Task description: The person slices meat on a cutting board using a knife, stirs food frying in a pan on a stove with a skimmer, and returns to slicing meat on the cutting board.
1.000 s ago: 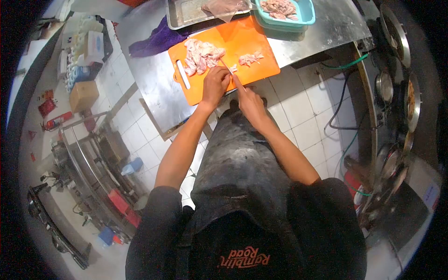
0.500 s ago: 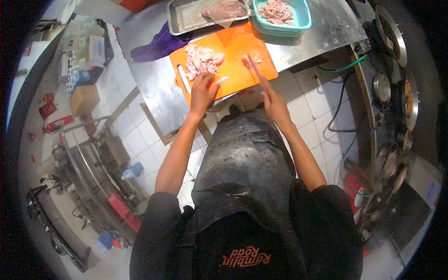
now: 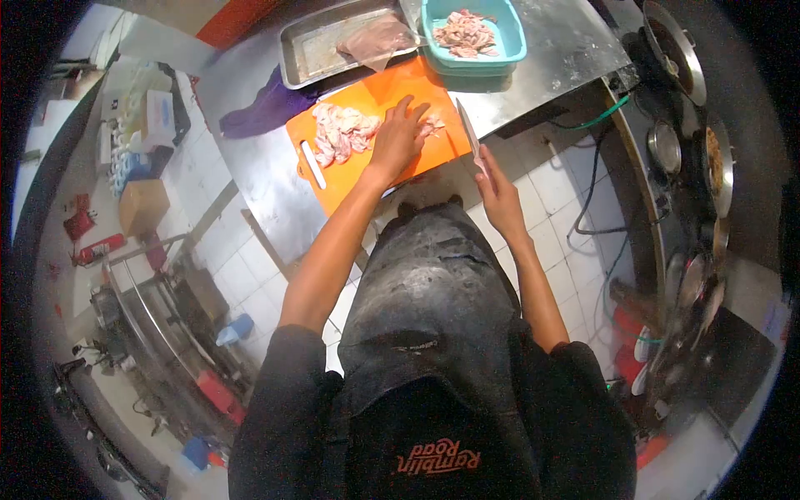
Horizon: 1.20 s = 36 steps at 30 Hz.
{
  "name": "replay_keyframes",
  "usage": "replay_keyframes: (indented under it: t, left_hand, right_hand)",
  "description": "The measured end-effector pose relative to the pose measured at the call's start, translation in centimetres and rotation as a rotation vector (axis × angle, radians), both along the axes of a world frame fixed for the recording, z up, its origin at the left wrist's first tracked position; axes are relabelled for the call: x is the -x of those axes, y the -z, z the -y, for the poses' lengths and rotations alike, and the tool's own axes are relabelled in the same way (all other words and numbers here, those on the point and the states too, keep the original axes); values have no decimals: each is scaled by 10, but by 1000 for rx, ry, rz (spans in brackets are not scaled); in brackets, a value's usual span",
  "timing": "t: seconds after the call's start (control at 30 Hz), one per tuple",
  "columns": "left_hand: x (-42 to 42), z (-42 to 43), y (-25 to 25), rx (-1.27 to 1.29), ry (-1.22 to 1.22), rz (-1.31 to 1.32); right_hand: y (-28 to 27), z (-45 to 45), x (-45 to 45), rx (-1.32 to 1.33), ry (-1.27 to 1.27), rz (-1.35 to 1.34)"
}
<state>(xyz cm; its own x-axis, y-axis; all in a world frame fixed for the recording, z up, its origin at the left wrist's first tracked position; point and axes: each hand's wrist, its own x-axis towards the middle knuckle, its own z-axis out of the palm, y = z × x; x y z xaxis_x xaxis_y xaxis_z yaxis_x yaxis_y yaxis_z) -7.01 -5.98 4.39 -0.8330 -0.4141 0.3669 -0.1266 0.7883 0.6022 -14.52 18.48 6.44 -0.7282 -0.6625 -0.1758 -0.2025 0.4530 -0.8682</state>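
Note:
My left hand (image 3: 400,137) is over the orange cutting board (image 3: 379,87), its fingers spread, beside a small pile of cut meat (image 3: 431,126) near the board's right side. No item shows in that hand. A larger heap of pale raw meat (image 3: 342,133) lies on the board's left half. Off the board's right edge, my right hand (image 3: 498,190) grips the handle of a knife (image 3: 469,132), whose blade points up and away from me.
Behind the board are a metal tray (image 3: 312,50) with a plastic bag (image 3: 377,42) and a turquoise basin (image 3: 515,42) of meat pieces. A purple cloth (image 3: 268,110) lies at left. Pans (image 3: 673,50) stand at far right.
My left hand has moved right from the large heap to the small pile and opened. My right hand has drawn the knife off the small pile, past the board's right edge.

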Motion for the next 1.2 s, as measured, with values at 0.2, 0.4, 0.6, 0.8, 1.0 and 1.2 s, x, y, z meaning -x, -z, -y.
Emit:
replay_keyframes:
  t: [0.2,0.4,0.6,0.8,1.0,1.2]
  left_hand:
    - [21,-12,5,280,157,382]
    - [17,9,2,-51,211,459]
    - [43,2,-108,-355,-188,-330]
    - [115,-21,-246,-162,-102,-1205]
    - [148,-1,-97,34,-201,-202]
    - [16,17,-2,48,-587,227]
  right_hand:
    - [2,-26,10,-13,29,-15]
    - [9,-43,30,-29,28,-18]
    - [-10,-70,76,-56,39,55]
    - [-40,-84,146,-214,31,61]
    - [-30,-92,187,-143,-7,3]
    - [-5,-94,204,-59,-39,-12]
